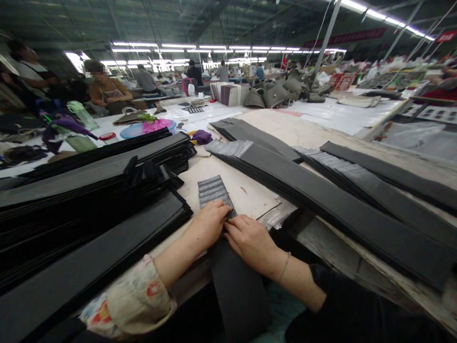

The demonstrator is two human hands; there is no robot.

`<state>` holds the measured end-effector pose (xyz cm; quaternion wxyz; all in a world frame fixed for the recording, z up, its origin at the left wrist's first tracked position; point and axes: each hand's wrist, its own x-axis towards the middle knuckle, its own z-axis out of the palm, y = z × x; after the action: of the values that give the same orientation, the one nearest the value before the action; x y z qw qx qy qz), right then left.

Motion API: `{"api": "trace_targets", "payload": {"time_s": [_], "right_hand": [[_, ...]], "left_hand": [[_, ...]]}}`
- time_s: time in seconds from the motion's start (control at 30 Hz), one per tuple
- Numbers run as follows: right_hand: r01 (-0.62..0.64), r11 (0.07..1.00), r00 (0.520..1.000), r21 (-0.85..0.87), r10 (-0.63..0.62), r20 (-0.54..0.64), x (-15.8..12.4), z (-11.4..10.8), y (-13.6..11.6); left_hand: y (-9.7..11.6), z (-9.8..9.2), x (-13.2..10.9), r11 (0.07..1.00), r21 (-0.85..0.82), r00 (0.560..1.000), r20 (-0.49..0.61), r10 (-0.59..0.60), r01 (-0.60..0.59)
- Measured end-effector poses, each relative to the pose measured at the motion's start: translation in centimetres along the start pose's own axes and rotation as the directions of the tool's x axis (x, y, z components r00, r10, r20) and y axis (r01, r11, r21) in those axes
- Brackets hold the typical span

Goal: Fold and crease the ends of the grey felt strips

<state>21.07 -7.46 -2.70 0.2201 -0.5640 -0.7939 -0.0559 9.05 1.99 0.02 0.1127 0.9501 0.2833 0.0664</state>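
A long dark grey strip of sheet material (237,286) runs from the tabletop down over the edge towards my lap. Its far end (214,186) shows several lighter, shiny crosswise bands. My left hand (210,221) has its fingers bent and pressed together on the strip, just below the banded part. My right hand (252,243) pinches the strip right beside it, and the fingertips of both hands meet. A small yellowish bit shows at the right fingertips, too small to name.
Stacks of black and grey strips (89,166) lie on the left. More fanned grey strips (303,190) lie on the right. Behind them are a purple cloth (202,137), a blue plate (132,131), a bottle (83,114) and grey bags (276,95). A person (107,88) sits at the far left.
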Motion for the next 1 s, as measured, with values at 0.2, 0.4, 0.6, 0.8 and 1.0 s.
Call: {"api": "trace_targets", "payload": {"time_s": [0.2, 0.4, 0.6, 0.8, 1.0], "right_hand": [[-0.006, 1.000, 1.000, -0.006, 0.006, 0.014, 0.1, 0.1, 0.1], [-0.041, 0.999, 0.999, 0.015, 0.041, 0.029, 1.3, -0.1, 0.9], [-0.149, 0.975, 0.984, 0.167, 0.129, 0.125, 2.5, -0.1, 2.0], [-0.095, 0.983, 0.969, 0.154, 0.056, 0.242, 3.7, -1.1, 2.8], [0.066, 0.977, 0.868, 0.202, -0.156, 0.472, 6.3, -1.8, 3.5]], "left_hand": [[0.3, 0.6, -0.6, 0.995, 0.089, 0.999, 0.001, 0.048, -0.048], [0.0, 0.1, -1.3, 0.999, -0.003, 0.998, 0.034, 0.053, -0.053], [-2.1, 0.0, -1.8, 0.970, -0.240, 1.000, 0.007, 0.030, -0.027], [-3.7, -0.2, -3.3, 0.962, -0.246, 0.993, -0.008, -0.121, 0.115], [-3.3, -1.0, -3.8, 0.947, -0.263, 0.982, 0.027, -0.184, 0.185]]}}
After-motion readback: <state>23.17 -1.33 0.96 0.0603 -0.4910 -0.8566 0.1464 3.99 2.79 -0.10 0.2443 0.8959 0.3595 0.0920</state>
